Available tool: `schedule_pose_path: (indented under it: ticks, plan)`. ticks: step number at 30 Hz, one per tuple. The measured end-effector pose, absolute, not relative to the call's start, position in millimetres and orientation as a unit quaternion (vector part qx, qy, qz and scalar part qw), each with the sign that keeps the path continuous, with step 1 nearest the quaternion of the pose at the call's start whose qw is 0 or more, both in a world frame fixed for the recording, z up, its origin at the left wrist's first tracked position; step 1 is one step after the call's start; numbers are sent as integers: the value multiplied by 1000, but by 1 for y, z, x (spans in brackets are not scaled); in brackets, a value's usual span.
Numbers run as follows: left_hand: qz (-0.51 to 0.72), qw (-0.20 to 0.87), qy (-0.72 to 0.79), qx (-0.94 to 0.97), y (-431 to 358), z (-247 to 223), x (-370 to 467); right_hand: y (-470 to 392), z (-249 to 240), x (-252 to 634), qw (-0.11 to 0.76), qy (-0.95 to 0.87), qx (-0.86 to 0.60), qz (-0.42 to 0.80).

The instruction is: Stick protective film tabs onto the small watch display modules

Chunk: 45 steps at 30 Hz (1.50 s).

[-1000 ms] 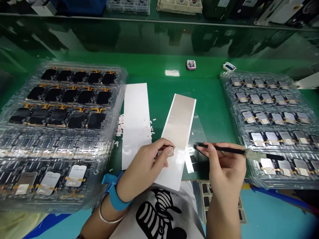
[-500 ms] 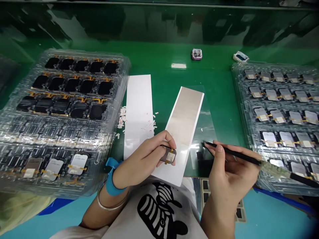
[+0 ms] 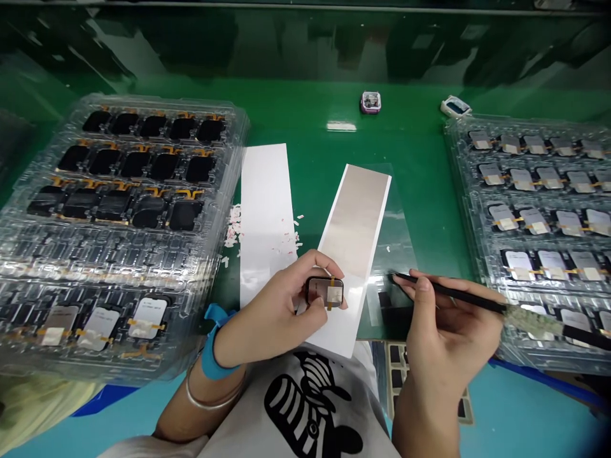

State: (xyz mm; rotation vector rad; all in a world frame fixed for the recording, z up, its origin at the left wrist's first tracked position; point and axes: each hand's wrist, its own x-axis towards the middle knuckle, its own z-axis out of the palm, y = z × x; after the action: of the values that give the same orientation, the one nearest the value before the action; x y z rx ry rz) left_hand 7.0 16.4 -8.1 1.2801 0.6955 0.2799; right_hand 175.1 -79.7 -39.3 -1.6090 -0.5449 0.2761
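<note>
Between thumb and fingers, my left hand holds a small display module, its metallic back facing up with an orange strip and a pale patch at one end. Under that hand lies a long strip of white-edged beige sheet. My right hand grips black tweezers like a pen, their tips pointing left, apart from the module. Below the tweezer tips is a clear film with dark pieces near its lower end. A plain white strip lies left of the beige one.
On the left, a stacked clear tray carries rows of black displays and several silver-backed modules. Another clear tray at right holds silver-backed modules. White scraps lie beside the white strip. Two small cases, one purple-edged and one white, sit at the back.
My left thumb has shifted down along the module, which is turned flatter and shows more of its back. My right hand with the tweezers has moved slightly right.
</note>
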Motion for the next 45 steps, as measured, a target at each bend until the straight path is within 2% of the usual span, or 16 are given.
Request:
schedule_pose_path:
  ticks: [18,24,29,38,45]
  plan:
    - [127,741,339,565,16,-9,6,-83,-38,178,656,-241,-703,134]
    - [76,654,337,673,6,-6,11,-99,-22,208,614,-348,-674,218]
    - [59,564,288,771,-8,-7,30,-104,-30,227,563,-439,-634,298]
    - [92,475,214,849,-6,-23,41,-107,-38,227,572,-441,-616,314]
    - [91,470,218,850,-7,-24,42,-104,-36,224,573,-436,-633,284]
